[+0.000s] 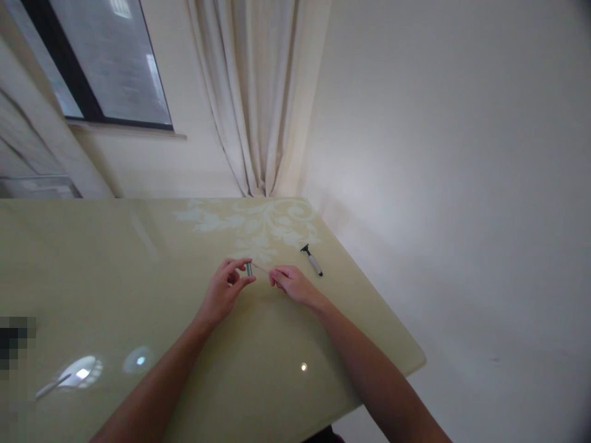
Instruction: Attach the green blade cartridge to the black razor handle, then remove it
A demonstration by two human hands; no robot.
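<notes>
Bare forearms [383, 375] stretch over the table [92, 264], hands apart, the left hand [226, 287] pinching a small green-striped piece [249, 269] by its ends, best kept steady, while the right hand [290, 283] clasps a thin stick [261, 268], probably wanting light control.

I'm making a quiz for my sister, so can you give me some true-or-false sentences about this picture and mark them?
1. The left hand holds a small piece with green on it. True.
2. The right hand holds nothing. False: it holds a thin stick.
3. A razor lies on the table. True.
4. The razor's handle is bright red. False: it is grey.
5. A pale curtain hangs beyond the table. True.
</notes>
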